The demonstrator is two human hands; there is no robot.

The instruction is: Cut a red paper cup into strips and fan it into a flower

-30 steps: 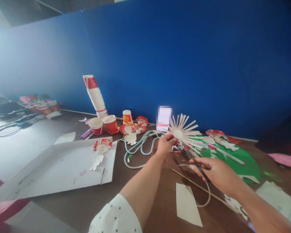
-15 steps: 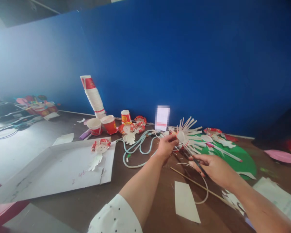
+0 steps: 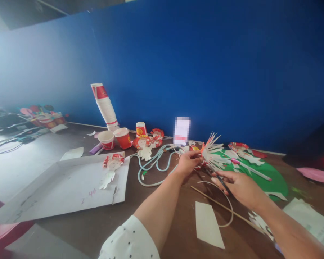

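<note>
My left hand (image 3: 189, 162) is closed on a paper cup cut into strips (image 3: 211, 154), its white strips fanning outward and some orange-red showing beside my fingers. My right hand (image 3: 236, 185) is closed around a slim, dark pen-like tool (image 3: 223, 183). This tool slants up toward the cut cup; its exact kind and whether its tip touches the cup cannot be made out. Under and behind the cup lies a green round sheet (image 3: 272, 176) with a white-and-pink marker (image 3: 252, 169) on it. Below my hands, a thin stick (image 3: 216, 199) crosses a curved white strip (image 3: 230, 207).
At the left a white board (image 3: 62, 187) carries a paper doll (image 3: 113, 163). Behind it stand a leaning stack of paper cups (image 3: 106, 108) and a red cup (image 3: 122, 138). A pale cord (image 3: 140, 174) loops across the middle. A paper piece (image 3: 209, 225) lies in front.
My left hand has turned the cut cup, so its strips now point more up and right and more orange-red shows. My right hand keeps nearly the same place with the dark tool.
</note>
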